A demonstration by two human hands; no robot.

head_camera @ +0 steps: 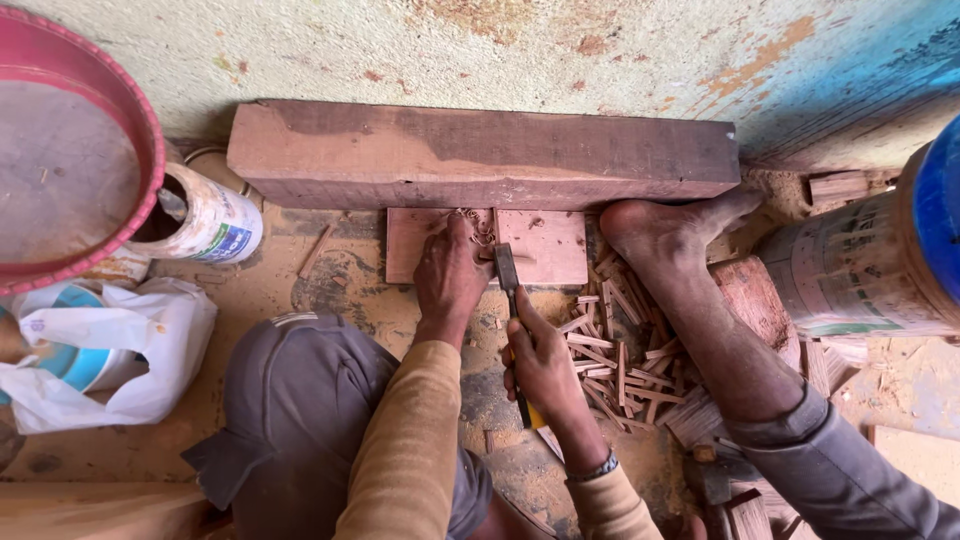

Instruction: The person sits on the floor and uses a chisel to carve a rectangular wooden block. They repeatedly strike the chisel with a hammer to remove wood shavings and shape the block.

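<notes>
Nearest the camera, two tan sleeves and a grey-clad knee (300, 400) frame the work. Right hand (545, 365), a dark band at its wrist, is closed in a fist around the yellow handle of a chisel (507, 270); the flat metal blade points away from the body and rests on a small reddish wooden board (545, 245). Left hand (450, 275) lies on that board just left of the blade, fingers pressed together, pinning it to the sandy floor. Curled shavings (480, 225) sit at the fingertips. Right of the chisel: a heap of short wooden sticks (610, 360) beneath a bare foot (665, 235). Beyond the board, touching its far edge: a thick timber beam (480, 155) against the wall. Far left: a white can (210, 220), a red-rimmed tub (100, 90), a white plastic bag (120, 350).
</notes>
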